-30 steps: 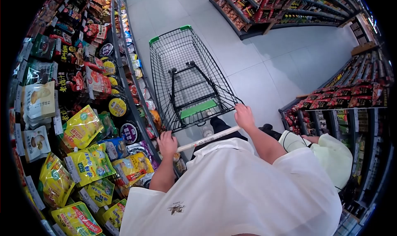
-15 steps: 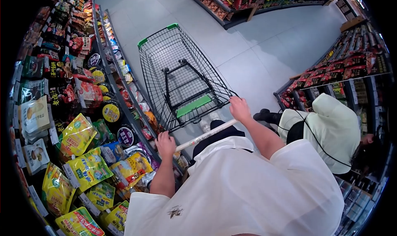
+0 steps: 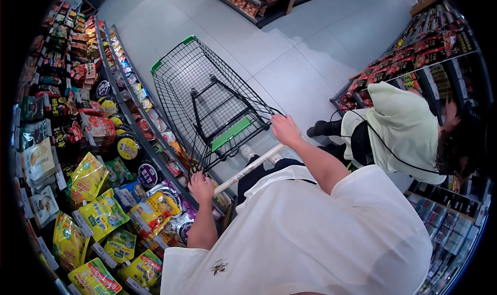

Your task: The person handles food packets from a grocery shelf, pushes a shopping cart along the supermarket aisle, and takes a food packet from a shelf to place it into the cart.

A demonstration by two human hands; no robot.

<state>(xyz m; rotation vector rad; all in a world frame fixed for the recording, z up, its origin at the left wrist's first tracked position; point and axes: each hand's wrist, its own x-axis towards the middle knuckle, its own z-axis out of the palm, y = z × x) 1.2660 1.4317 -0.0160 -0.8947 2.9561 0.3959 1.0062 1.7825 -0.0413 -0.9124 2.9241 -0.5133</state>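
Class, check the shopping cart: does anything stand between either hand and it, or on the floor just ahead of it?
Nothing visible does. The left hand and right hand are on the cart, near the ends of its handle, and bare floor lies just ahead. The shelf runs close along its left side.

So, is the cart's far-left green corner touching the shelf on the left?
Apart. The head view shows a strip of pale floor between the green corner and the shelf.

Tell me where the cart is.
In the head view, the cart stands left of centre, ahead of the left hand and right hand, beside the left shelf.
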